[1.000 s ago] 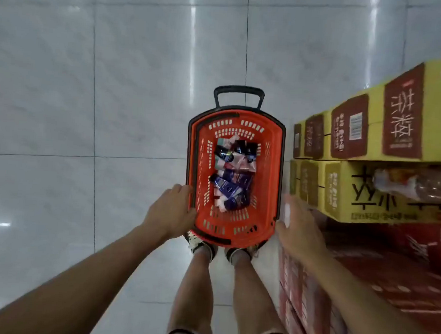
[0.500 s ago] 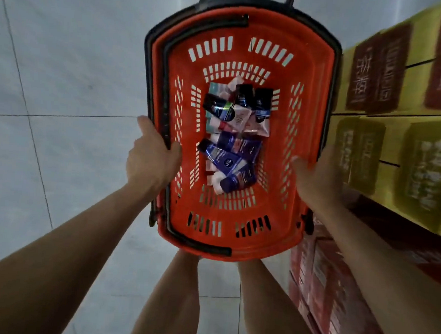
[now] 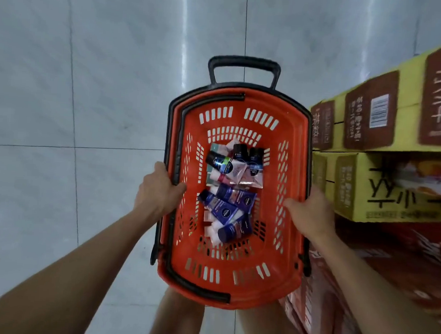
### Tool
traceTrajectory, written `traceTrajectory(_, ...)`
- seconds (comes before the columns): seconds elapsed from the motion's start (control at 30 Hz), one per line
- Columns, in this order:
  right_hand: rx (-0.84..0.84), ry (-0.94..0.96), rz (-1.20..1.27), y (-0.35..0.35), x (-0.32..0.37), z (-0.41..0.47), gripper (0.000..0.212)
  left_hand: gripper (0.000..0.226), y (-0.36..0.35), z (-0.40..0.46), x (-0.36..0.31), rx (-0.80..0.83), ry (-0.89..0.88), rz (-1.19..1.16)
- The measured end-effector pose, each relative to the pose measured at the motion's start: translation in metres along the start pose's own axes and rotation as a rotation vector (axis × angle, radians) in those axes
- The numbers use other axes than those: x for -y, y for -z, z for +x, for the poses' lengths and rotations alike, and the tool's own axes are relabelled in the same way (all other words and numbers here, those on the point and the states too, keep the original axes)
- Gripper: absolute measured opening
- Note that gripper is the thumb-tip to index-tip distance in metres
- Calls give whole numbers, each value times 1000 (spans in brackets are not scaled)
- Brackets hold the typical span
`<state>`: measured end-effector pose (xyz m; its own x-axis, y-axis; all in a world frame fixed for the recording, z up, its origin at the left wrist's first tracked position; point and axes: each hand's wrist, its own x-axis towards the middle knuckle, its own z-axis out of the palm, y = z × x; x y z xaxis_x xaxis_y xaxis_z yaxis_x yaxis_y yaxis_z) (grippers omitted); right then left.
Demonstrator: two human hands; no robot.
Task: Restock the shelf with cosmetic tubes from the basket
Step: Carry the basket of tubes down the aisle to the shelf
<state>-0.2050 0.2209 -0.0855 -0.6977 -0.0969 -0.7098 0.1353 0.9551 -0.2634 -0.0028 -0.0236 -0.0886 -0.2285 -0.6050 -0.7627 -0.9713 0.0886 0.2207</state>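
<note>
The person's 2 bare legs [image 3: 180,320] stand below the orange basket [image 3: 234,287]. The left hand [image 3: 157,191] grips its left rim, thumb hooked inside over the black edge; the right hand [image 3: 312,212] clasps the right rim, thumb lying on the inner wall. In the basket's bottom the cosmetic tubes [image 3: 232,191] lie jumbled, mostly dark blue with some pink and white. A black pull handle [image 3: 244,64] juts from the far end. Red cartons [image 3: 400,270] and, above them, yellow cartons [image 3: 388,142] are stacked on the right; grey floor tiles [image 3: 89,79] spread beyond.
</note>
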Motion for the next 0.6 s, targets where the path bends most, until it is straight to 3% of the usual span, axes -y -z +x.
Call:
traceTrajectory(0.27, 4, 25, 43, 99, 36, -143, 45, 54, 117, -144, -7, -6, -56, -106)
traceTrajectory(0.47, -74, 69, 101, 172, 73, -242, 43, 46, 201, -239, -10, -89, -151, -235)
traceTrajectory(0.6, -111, 145, 94, 211, 90, -293, 43, 52, 245, -283, -8, -141, -218, -247)
